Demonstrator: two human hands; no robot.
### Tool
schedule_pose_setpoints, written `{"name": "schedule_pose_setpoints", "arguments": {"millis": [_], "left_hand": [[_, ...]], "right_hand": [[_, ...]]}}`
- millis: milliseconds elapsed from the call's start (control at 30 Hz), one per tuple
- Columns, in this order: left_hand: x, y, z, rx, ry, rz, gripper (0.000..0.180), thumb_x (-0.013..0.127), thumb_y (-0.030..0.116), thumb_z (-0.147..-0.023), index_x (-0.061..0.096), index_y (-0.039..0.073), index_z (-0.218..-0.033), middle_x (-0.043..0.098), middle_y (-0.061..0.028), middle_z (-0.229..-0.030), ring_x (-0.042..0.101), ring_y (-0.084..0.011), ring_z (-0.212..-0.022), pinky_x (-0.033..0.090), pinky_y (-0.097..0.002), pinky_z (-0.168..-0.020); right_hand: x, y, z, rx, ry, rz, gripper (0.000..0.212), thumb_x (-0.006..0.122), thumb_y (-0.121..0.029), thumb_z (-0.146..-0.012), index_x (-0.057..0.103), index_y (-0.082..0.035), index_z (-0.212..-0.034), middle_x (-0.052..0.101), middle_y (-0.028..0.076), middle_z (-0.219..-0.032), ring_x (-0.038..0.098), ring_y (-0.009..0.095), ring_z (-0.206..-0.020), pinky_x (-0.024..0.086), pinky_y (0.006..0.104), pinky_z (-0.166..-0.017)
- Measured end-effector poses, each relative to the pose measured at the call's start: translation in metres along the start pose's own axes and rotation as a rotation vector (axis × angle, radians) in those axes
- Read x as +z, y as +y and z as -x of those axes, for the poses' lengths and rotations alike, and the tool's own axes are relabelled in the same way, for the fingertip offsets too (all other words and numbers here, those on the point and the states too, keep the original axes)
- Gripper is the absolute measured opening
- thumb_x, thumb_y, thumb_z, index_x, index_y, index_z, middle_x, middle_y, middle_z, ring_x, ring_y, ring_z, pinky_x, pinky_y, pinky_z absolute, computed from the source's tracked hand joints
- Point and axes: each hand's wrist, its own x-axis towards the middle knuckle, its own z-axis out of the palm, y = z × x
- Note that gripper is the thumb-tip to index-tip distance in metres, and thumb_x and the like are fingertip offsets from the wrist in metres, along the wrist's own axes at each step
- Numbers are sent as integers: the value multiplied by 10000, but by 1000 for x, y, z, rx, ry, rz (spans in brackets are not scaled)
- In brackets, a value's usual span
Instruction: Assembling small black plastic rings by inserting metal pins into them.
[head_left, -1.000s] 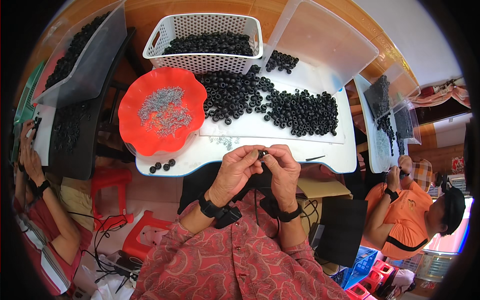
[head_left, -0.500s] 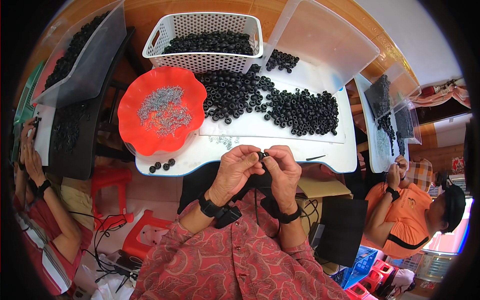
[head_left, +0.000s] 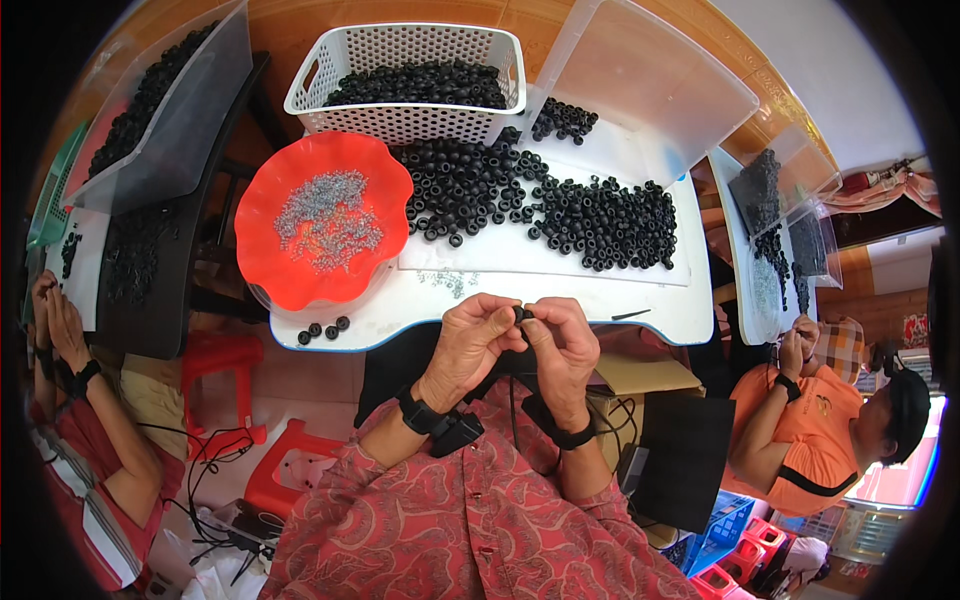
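My left hand (head_left: 470, 338) and my right hand (head_left: 560, 348) meet at the front edge of the white table (head_left: 560, 300). Between their fingertips is a small round black ring-shaped part (head_left: 520, 314), pinched from both sides. Fingers cover most of it, so its details are hidden. Just beyond my hands lies a small scatter of tiny clear pieces (head_left: 449, 282). A large pile of similar black parts (head_left: 605, 222) spreads across the table. To the left, a red scalloped bowl (head_left: 262, 200) holds many small clear-grey pieces (head_left: 335, 220).
Behind the pile stands a white perforated basket (head_left: 405, 123) full of black parts, beside a tilted clear plastic bin (head_left: 640, 90). Several black parts (head_left: 315, 330) sit at the front left; a thin dark tool (head_left: 631, 315) lies at right. Co-workers sit on both sides. Red stools (head_left: 290, 465) stand below.
My right hand has shifted very slightly, and both hands still pinch the black part. The co-worker at left has moved a hand nearer to the other one.
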Motion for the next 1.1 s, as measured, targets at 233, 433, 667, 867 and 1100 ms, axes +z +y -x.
{"name": "schedule_pose_setpoints", "arguments": {"millis": [233, 433, 667, 867, 1100], "left_hand": [[-4, -3, 0, 5, 8, -6, 176, 684, 89, -936, 661, -23, -1070, 706, -136, -1001, 685, -143, -765, 634, -295, -689], [2, 5, 3, 26, 76, -188, 169, 675, 59, -939, 678, -44, -1072, 711, -140, -995, 696, -144, -766, 639, -296, -712], [9, 12, 11, -3, 154, -451, 225, 630, 54, -967, 662, -74, -1150, 709, -146, -972, 713, -175, -802, 643, -330, -763], [11, 17, 14, -29, 139, -456, 284, 691, 113, -944, 669, -82, -1149, 716, -141, -959, 710, -163, -820, 622, -288, -746], [9, 14, 13, -97, 123, -480, 259, 702, 113, -936, 678, -88, -1097, 718, -130, -954, 708, -158, -813, 621, -286, -753]], "right_hand": [[0, 0, 1, 24, -23, 15, 118, 687, 37, -878, 683, 14, -993, 650, 71, -956, 621, 122, -810, 508, 247, -702], [-4, 2, 0, 10, -51, 76, 127, 688, 41, -870, 682, 13, -994, 654, 79, -929, 635, 135, -792, 512, 256, -687], [-7, -7, -7, -109, -136, 270, 142, 688, 63, -832, 669, -2, -956, 651, 115, -888, 665, 223, -762, 528, 296, -662], [-5, -9, -3, -143, -189, 333, 169, 662, 78, -817, 650, -14, -958, 620, 130, -890, 656, 298, -766, 535, 363, -625], [-4, -3, 5, -132, -179, 354, 152, 650, 78, -823, 635, -11, -945, 596, 143, -878, 634, 333, -767, 523, 392, -633]]}}
